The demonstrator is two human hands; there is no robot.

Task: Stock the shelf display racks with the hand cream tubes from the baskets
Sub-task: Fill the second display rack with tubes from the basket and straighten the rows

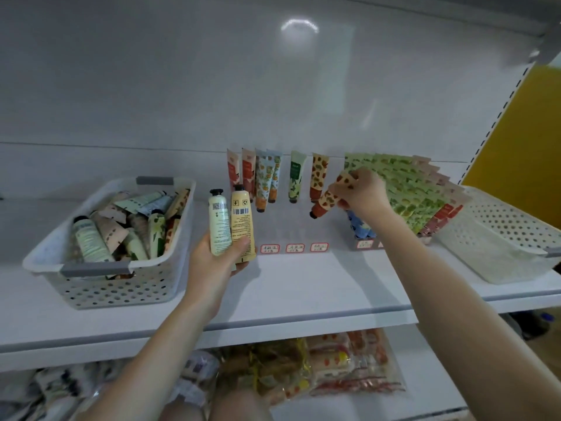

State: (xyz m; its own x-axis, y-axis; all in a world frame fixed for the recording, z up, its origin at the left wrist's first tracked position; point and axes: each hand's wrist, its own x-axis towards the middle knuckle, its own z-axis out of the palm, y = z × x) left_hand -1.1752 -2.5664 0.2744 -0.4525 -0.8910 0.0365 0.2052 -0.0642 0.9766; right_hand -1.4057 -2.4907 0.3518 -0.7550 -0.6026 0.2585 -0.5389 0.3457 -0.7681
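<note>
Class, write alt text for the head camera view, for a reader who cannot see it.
A person's right hand holds an orange-patterned tube cap-down at a display rack on a white shelf, while the left hand grips two pale tubes. A basket full of tubes sits at left, another basket at right.

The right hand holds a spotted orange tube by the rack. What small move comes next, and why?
Probably the right hand should turn the spotted orange tube cap down and lower it by the matching tube in the rack. It is held tilted beside that tube, and the racked tubes stand cap down.
</note>
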